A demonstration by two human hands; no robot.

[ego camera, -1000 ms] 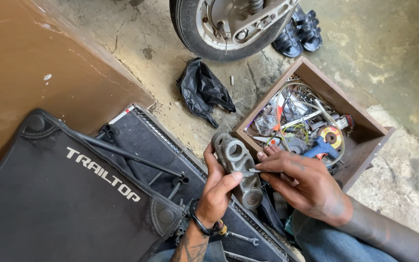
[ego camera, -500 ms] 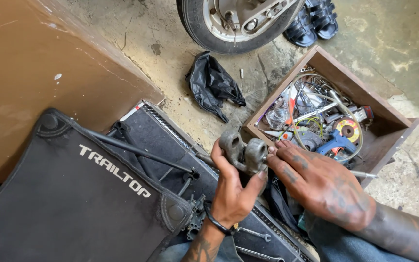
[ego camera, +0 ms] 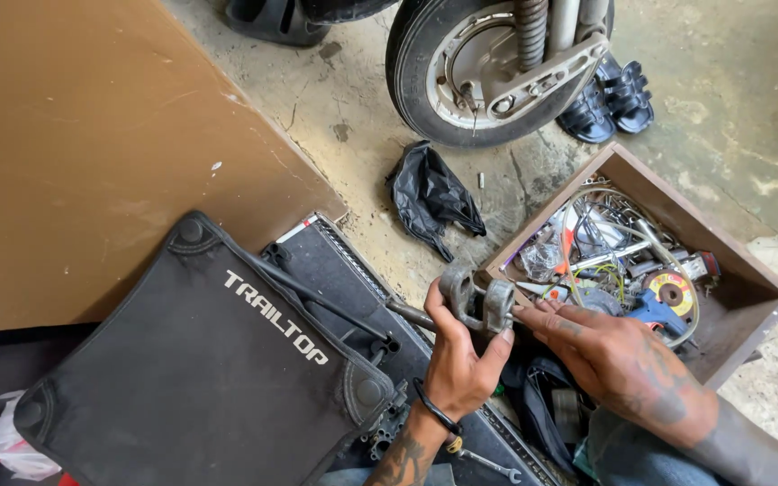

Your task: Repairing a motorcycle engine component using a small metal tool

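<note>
Left hand: the left hand (ego camera: 461, 364) is raised palm-up at the near centre, fingers and thumb clenched around the grey metal part (ego camera: 479, 301).
Right hand: the right hand (ego camera: 610, 355) reaches in from the near right; its fingertips (ego camera: 533, 310) touch the right side of the same part. Whether they grip it or only rest against it cannot be told.
Grey metal part: a worn casting with two rounded lobes, held above the edge of the black case, just left of the wooden box.
Wooden box: the open wooden box (ego camera: 749, 292) sits on the floor at the right, filled with loose tools, wire and a round disc.
Black case: the black tool case (ego camera: 200, 378) lies open at the near left, its lid facing up.
Spanner: a small spanner (ego camera: 488, 463) lies near the left wrist, at the near edge.
Black rag: a crumpled black rag (ego camera: 429, 198) lies on the concrete beyond the hands.
Wheel: a motorcycle wheel (ego camera: 488, 67) stands at the far centre, with dark sandals (ego camera: 610, 99) just to its right.
Board: a brown board (ego camera: 92, 135) covers the far left.
</note>
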